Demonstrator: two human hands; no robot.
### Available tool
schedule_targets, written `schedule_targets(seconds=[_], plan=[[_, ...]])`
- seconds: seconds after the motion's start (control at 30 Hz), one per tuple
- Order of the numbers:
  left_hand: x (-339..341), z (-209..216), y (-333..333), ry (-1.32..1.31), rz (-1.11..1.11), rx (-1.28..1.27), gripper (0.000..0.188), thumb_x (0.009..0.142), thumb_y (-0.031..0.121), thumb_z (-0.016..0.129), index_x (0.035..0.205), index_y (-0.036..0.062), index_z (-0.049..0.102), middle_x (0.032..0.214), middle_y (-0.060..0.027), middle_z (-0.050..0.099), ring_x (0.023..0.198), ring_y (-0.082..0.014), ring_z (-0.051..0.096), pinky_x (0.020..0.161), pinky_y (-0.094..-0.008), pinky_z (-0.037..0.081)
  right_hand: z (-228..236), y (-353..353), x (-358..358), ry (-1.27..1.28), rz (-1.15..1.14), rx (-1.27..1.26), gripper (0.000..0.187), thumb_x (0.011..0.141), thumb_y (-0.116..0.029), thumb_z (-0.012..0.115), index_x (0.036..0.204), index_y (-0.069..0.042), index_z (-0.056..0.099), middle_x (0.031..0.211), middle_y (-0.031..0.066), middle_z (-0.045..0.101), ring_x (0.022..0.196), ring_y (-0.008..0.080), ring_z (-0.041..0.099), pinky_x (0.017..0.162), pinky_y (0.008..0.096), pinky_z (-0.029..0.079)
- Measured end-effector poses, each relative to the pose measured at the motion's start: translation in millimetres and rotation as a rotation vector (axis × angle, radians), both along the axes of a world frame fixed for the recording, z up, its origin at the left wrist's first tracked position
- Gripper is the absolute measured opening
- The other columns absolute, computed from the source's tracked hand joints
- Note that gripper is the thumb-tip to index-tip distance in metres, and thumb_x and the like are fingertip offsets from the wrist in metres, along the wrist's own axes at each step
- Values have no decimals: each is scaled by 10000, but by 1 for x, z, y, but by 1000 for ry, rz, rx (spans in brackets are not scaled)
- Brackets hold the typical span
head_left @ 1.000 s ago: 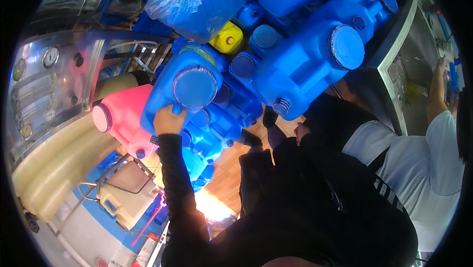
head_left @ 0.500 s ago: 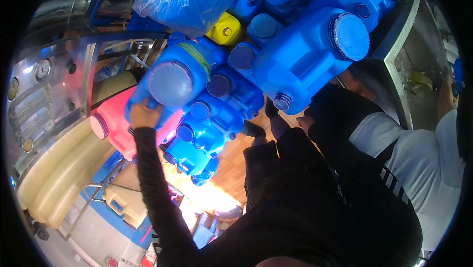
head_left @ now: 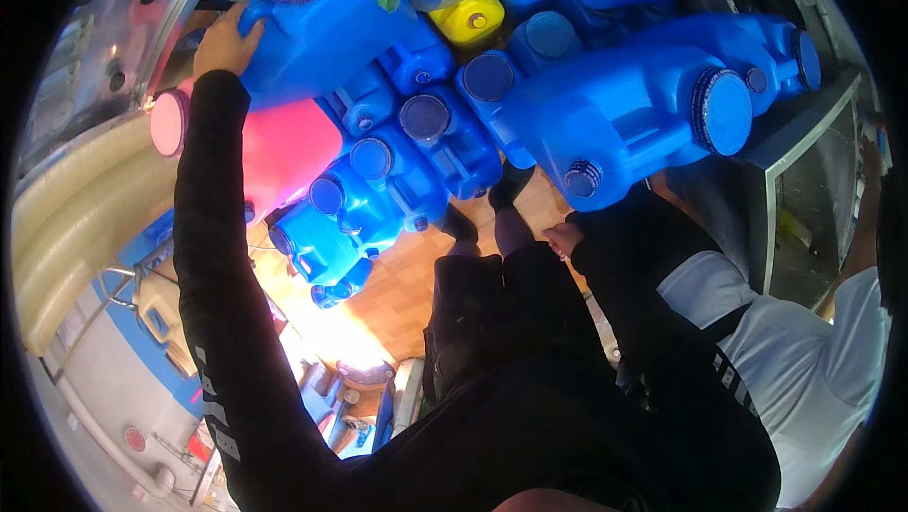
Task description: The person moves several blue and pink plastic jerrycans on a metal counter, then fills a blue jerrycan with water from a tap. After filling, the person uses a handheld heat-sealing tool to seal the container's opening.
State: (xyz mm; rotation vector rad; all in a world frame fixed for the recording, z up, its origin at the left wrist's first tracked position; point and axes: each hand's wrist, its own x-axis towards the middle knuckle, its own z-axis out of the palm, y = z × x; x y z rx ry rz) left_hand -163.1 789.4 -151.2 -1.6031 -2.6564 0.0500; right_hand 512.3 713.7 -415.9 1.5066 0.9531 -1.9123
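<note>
The left hand point(head_left: 227, 44) touches the left side of a large, wide-lidded blue plastic jug point(head_left: 326, 39) at the far left; whether its fingers clasp the handle, I cannot tell. Against the earlier frames, this jug sits farther left and farther away, beyond the bright pink plastic jug point(head_left: 293, 148). The right hand point(head_left: 565, 240) hangs low, fingers loosely curled, near the big blue handled canister point(head_left: 615, 115) on the right.

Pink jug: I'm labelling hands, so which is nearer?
Left: left hand just above the pink jug in view, on a blue jug; right hand well to its right.
</note>
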Motion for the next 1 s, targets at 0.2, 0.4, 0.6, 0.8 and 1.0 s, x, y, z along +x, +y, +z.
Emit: schedule_targets(seconds=[0.2, 0.4, 0.6, 0.8, 1.0], plan=[[30, 7, -43, -56, -485, 354, 431, 872, 146, 663, 1286, 73, 570, 1287, -166, 598, 1164, -374, 579, 997, -445, 467, -27, 16, 3, -29, -210, -42, 198, 929, -226, 628, 998, -41, 639, 714, 89, 640, 495, 163, 551, 457, 329, 473], [132, -48, -212, -481, -625, -203, 289, 817, 171, 671, 1098, 105, 687, 902, -60, 697, 793, -285, 652, 781, -428, 498, -42, 38, -10, 111, -165, -170, 332, 918, -116, 664, 1242, -68, 611, 993, 138, 734, 693, 180, 677, 594, 316, 551], [213, -161, -442, -928, 29, -537, 251, 886, 217, 646, 1111, 116, 694, 1072, -102, 726, 896, -301, 700, 825, -396, 554, -14, 10, -41, 123, -32, -73, 424, 877, -160, 749, 1267, -67, 611, 1056, 122, 739, 794, 167, 708, 658, 278, 549], [214, -287, -679, -937, 854, -185, 575, 822, 237, 768, 1328, 97, 533, 1160, -127, 687, 1010, -252, 679, 890, -391, 531, -38, -33, -54, -103, 42, -64, 398, 880, -202, 748, 1246, -105, 624, 1057, 129, 727, 783, 192, 693, 709, 327, 548], [140, -360, -794, -803, 1043, 201, 917, 795, 261, 792, 1530, 28, 295, 1456, -249, 478, 1342, -362, 483, 1086, -426, 416, -94, -68, -107, 91, -4, -177, 372, 945, -323, 666, 1253, -132, 581, 1086, 124, 712, 783, 233, 704, 658, 371, 548]])
